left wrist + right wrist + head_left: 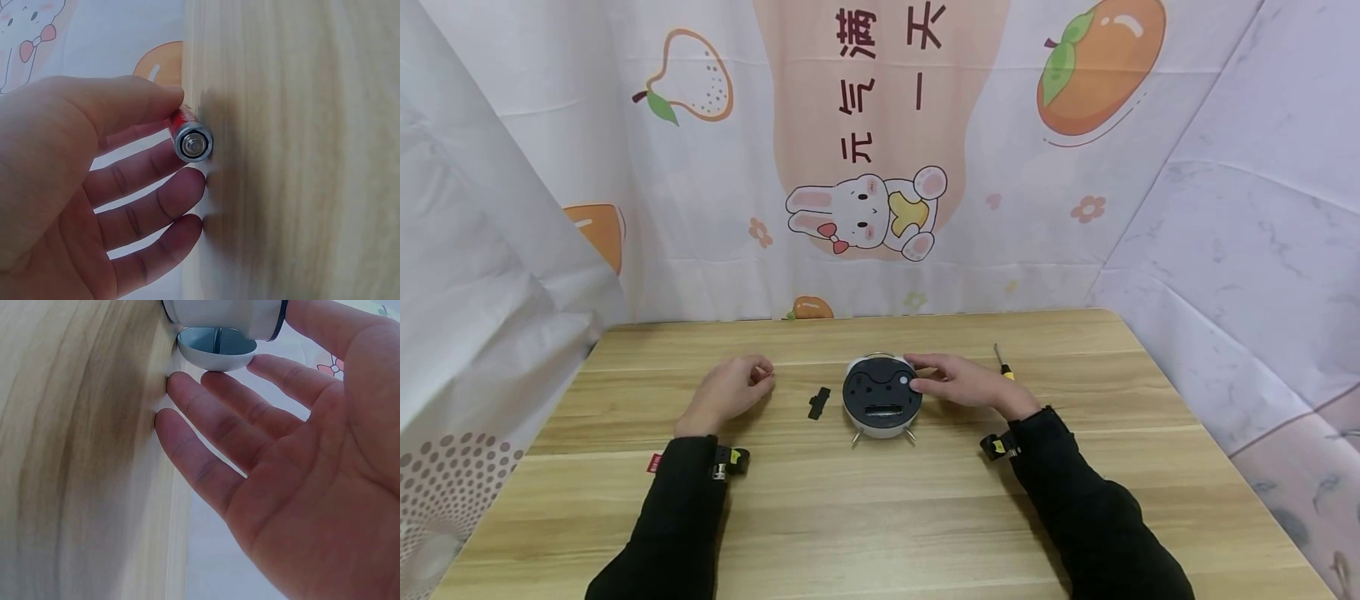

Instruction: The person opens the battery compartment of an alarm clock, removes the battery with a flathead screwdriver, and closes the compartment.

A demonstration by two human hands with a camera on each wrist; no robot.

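An alarm clock lies with its black back upward, a battery slot uncovered near its two metal feet. My right hand holds the clock at its right side, thumb on the back's edge and index fingertip at a bell; the other fingers are spread, with two fingertips at the tabletop. On the left, my left hand pinches a red and silver battery between thumb and index finger, its button end toward the wrist camera. A small black battery cover lies between the left hand and the clock.
A screwdriver with a black and yellow handle lies behind the right wrist. The wooden table ends at a printed curtain at the back. Small cameras are strapped to both wrists.
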